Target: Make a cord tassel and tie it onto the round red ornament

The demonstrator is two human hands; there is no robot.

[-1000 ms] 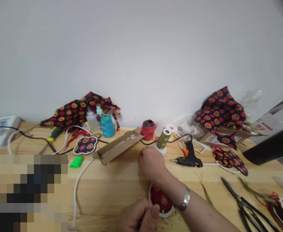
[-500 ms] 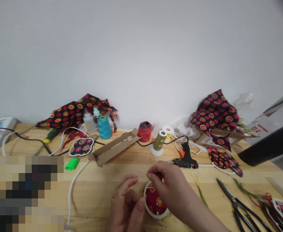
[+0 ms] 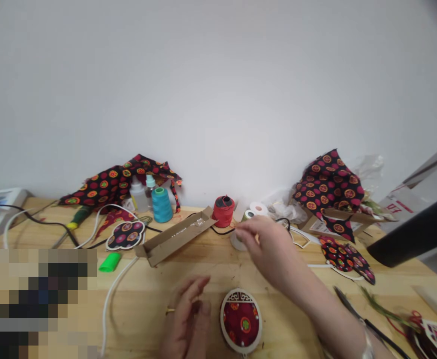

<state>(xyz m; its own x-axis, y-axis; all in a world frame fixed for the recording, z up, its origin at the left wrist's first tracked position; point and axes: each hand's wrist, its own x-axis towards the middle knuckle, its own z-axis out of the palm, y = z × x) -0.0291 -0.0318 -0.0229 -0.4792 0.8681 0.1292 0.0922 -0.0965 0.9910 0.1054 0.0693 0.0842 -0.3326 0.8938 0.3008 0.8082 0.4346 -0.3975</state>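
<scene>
An oval red fabric ornament (image 3: 241, 321) with a white rim lies flat on the wooden table (image 3: 188, 271) near the front edge. My left hand (image 3: 188, 319) rests just left of it, fingers loosely curled and pinched together, a ring on one finger; what they hold is too small to see. My right hand (image 3: 266, 244) is stretched out toward the back, fingertips pinched right by the olive thread spool (image 3: 246, 215) and the red thread spool (image 3: 223, 211). It covers most of the olive spool.
A long open cardboard box (image 3: 175, 236), a teal spool (image 3: 161, 204), small bottles (image 3: 139, 195), patterned fabric (image 3: 117, 180) and cables lie at the back left. More patterned fabric (image 3: 328, 187), cut shapes (image 3: 343, 254) and scissors (image 3: 371, 324) sit at the right. A green cap (image 3: 109, 262) lies at the left.
My right hand has left the ornament and reached back toward the olive spool. My left hand has let go of the ornament, which now lies uncovered on the table.
</scene>
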